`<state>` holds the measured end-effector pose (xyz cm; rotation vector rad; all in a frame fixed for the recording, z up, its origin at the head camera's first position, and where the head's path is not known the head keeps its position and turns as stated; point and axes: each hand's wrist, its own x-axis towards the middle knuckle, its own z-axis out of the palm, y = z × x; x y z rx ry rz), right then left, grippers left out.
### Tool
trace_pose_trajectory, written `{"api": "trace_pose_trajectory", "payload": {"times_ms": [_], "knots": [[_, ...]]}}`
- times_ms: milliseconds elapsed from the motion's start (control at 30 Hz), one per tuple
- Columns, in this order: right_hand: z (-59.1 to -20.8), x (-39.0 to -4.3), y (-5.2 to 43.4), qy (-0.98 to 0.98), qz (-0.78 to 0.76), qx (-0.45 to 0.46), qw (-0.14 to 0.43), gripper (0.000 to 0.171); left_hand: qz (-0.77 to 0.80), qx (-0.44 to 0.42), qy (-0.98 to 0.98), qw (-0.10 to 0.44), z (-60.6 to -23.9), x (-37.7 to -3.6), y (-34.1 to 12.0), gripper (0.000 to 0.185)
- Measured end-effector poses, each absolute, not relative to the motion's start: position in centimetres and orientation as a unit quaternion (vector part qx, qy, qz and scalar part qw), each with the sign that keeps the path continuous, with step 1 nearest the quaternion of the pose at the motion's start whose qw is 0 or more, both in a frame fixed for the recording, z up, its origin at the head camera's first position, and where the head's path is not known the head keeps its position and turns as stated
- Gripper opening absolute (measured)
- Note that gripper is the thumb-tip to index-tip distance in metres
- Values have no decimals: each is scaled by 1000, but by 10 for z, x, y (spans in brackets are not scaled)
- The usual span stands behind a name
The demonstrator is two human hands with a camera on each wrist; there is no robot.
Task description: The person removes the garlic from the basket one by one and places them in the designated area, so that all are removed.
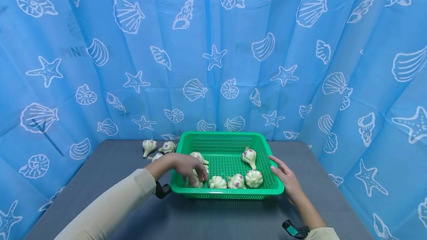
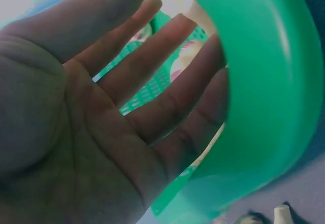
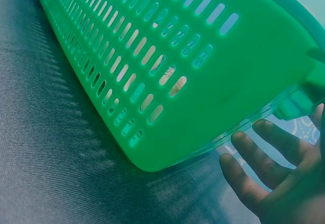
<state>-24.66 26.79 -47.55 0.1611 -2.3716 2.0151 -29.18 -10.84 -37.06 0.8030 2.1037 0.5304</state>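
A green plastic basket (image 1: 230, 191) stands on the table with several garlic bulbs inside. My left hand (image 1: 189, 166) reaches over its left side, palm down, fingers spread and loosely bent above a garlic bulb (image 1: 193, 183) in the front left corner. The left wrist view shows the palm with nothing gripped; a pale bulb (image 2: 175, 0) lies beyond the fingertips. Along the front wall sit a garlic bulb (image 1: 218, 182), another with purple marks (image 1: 236, 181) and a third (image 1: 254, 178). My right hand (image 1: 289, 180) is at the basket's right rim, its fingers extended beside the outer wall.
Outside the basket, at the back left, lie a garlic bulb (image 1: 149, 147), a second one (image 1: 168, 146) and a third, partly hidden by my left arm. A blue curtain (image 1: 213, 66) with white shells hangs behind the grey table (image 1: 213, 219).
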Motion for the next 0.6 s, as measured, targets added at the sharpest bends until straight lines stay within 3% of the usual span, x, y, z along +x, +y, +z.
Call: {"api": "trace_pose_trajectory", "payload": {"times_ms": [300, 600], "knots": [[-474, -247, 267, -763, 644, 53, 14, 53, 206, 309, 826, 424, -378, -292, -109, 36], [-475, -247, 267, -763, 645, 39, 10, 54, 206, 315, 845, 379, -382, -292, -111, 33]]}}
